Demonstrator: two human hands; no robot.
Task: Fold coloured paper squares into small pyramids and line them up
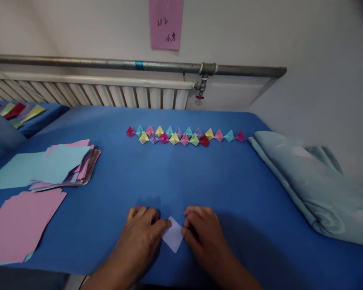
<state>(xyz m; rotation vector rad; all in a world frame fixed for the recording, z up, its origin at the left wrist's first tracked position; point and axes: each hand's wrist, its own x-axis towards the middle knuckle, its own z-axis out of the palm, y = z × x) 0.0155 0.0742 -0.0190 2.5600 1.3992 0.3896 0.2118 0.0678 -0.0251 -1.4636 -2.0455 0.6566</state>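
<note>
A small pale lavender paper square (173, 237), apparently folded, lies turned like a diamond on the blue cloth near the front edge. My left hand (143, 231) is closed at its left side, with the thumb on the paper's upper left edge and the other fingers curled. At the right corner, my right hand (202, 229) pinches the paper between thumb and bent fingers. Farther back, several small folded paper pieces (174, 139) in pink, yellow, blue, purple, green and red stand in two rows.
Blue cloth (117, 169) covers the table. To the left lie a stack of mixed coloured paper (66, 161) and pink sheets (21, 225). A folded pale green cloth (314, 185) rests at the right. Behind are a radiator (109, 94), a pipe with a valve (203, 82) and a wall.
</note>
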